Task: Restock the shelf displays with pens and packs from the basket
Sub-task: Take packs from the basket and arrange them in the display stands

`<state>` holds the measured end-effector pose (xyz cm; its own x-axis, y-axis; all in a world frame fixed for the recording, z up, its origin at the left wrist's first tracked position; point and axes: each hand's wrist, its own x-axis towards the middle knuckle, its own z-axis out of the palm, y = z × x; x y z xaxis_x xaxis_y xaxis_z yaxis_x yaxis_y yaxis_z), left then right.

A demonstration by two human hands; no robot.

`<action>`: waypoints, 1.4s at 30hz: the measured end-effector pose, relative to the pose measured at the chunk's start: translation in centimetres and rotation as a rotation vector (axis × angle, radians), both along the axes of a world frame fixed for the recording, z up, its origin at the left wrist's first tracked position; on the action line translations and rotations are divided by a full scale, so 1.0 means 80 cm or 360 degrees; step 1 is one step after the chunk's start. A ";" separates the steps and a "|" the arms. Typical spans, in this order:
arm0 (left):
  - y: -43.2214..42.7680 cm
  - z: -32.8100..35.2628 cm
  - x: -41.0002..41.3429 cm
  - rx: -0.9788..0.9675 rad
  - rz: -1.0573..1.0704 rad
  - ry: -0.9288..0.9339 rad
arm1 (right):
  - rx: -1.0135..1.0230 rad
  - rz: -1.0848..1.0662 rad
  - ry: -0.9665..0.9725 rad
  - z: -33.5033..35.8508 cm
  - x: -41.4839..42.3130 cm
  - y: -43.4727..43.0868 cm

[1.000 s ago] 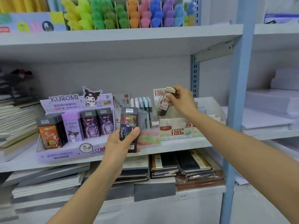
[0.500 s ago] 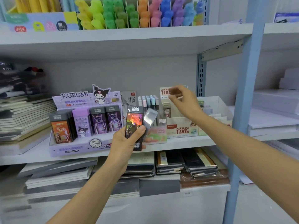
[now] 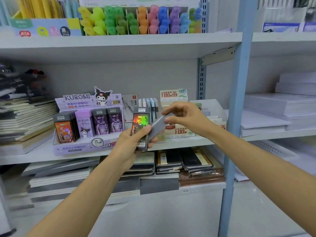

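My left hand (image 3: 130, 142) holds a small stack of lead-refill packs; the front pack (image 3: 140, 127) is black with a shiny holographic picture. A second grey pack (image 3: 158, 124) fans out to the right of it, and my right hand (image 3: 186, 118) pinches its upper end between thumb and fingers. Both hands hover in front of the middle shelf (image 3: 188, 141). The purple Kuromi display box (image 3: 85, 146) stands to the left with several upright packs in it. A white 100-count refill box (image 3: 179, 132) sits just behind my right hand. No basket is in view.
Coloured highlighters (image 3: 136, 21) fill the top shelf. Notebooks (image 3: 29, 115) are stacked at the left of the middle shelf, more notebooks (image 3: 171, 161) lie below it. A blue upright post (image 3: 237, 117) divides off paper reams (image 3: 282, 106) at the right.
My right hand let go of the small tube at the white box and came back left and down to pinch the grey pack fanned out of my left hand's stack.
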<state>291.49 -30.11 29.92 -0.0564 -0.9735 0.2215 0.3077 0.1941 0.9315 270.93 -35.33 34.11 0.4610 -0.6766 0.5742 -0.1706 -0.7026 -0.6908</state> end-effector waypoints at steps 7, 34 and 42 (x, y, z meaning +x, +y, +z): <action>0.017 0.009 0.005 0.0179 -0.0076 0.0112 | -0.0038 -0.0150 0.0074 -0.014 -0.014 0.014; 0.037 0.009 -0.032 0.0012 0.0197 0.0274 | 0.0483 0.0216 -0.0166 -0.057 -0.006 0.057; 0.031 0.003 -0.051 -0.0249 0.0371 -0.0275 | 0.0150 -0.0032 -0.0129 -0.052 -0.013 0.061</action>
<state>287.43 -27.65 30.19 0.1142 -0.9196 0.3758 0.0783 0.3854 0.9194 269.88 -30.42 29.96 0.4012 -0.7380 0.5426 -0.1249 -0.6310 -0.7657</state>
